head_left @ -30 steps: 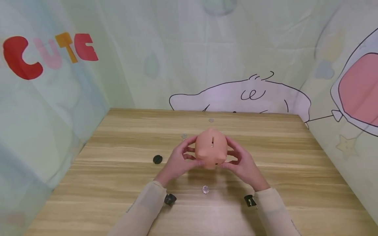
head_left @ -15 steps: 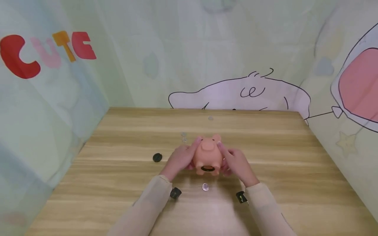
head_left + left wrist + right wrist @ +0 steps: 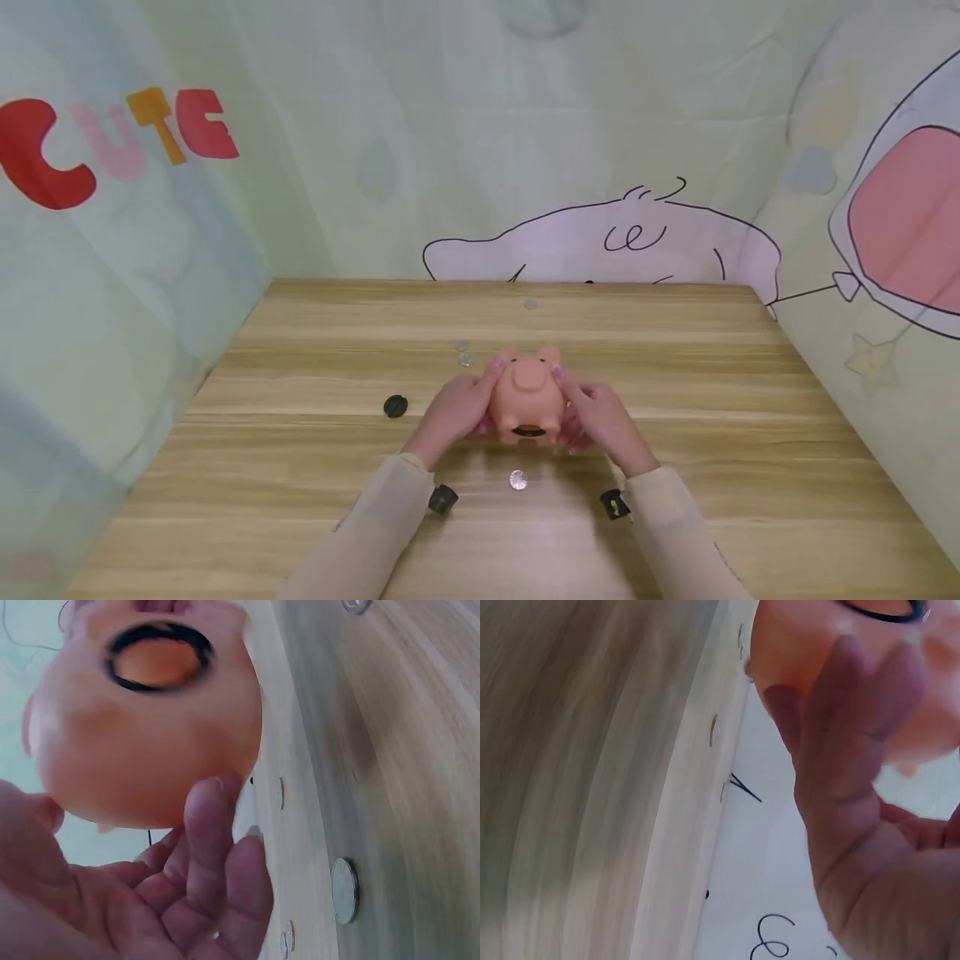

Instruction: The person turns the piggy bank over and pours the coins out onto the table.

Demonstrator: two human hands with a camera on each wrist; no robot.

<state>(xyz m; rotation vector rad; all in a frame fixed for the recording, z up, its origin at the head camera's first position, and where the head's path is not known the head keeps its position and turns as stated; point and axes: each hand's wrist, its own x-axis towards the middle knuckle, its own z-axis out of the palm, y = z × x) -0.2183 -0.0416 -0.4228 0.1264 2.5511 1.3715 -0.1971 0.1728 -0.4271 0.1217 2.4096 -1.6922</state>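
Note:
A pink piggy bank (image 3: 528, 396) is held between both hands, raised over the table and tilted back, its snout facing the head camera. The round hole (image 3: 159, 658) in its underside has a black rim and shows open. My left hand (image 3: 456, 410) grips one side, thumb near an ear and fingers curled under the body. On the other side my right hand (image 3: 603, 421) holds it the same way, its fingertips against the belly in the right wrist view. A coin (image 3: 518, 480) lies on the table in front of the bank.
Left of the hands, a round black plug (image 3: 395, 406) lies on the wooden table (image 3: 300, 467). Two coins (image 3: 464, 360) lie close together behind the left hand, and another coin (image 3: 531, 304) near the back edge. Printed cloth (image 3: 337, 167) hangs behind and along both sides.
The piggy bank has turned from slot-side up to snout and underside facing the head camera, both hands rotating with it. Over the last half second it has barely moved.

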